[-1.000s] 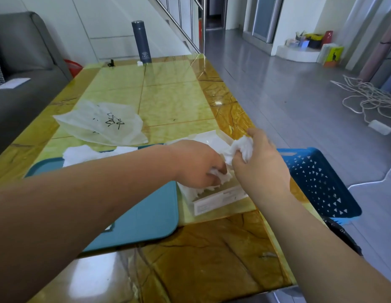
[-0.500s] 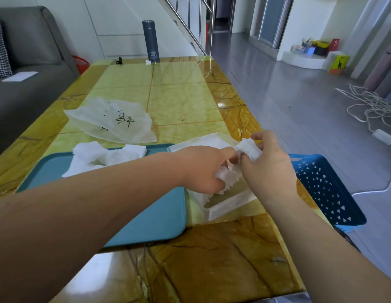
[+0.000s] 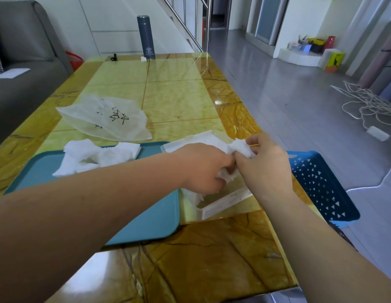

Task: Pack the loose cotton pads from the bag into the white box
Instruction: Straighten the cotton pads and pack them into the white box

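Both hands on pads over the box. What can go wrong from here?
The white box sits near the table edge, by the blue basket; a push could slide it off.
The wad of cotton pads gripped by left hand and right hand looks crumpled; it may bulge, leaving little room for the pile on the teal tray.

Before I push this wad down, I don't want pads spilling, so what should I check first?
1. Box open, lid laid back: ok.
2. Firm hold: left hand and right hand both grip the wad: ok.
3. Wad over the box, not the table: ok.
4. Room left inside the box: cannot tell, the hands hide it.
5. All pads packed: not ok, a pile lies on the tray.
6. Bag emptied: cannot tell, though it lies flat.
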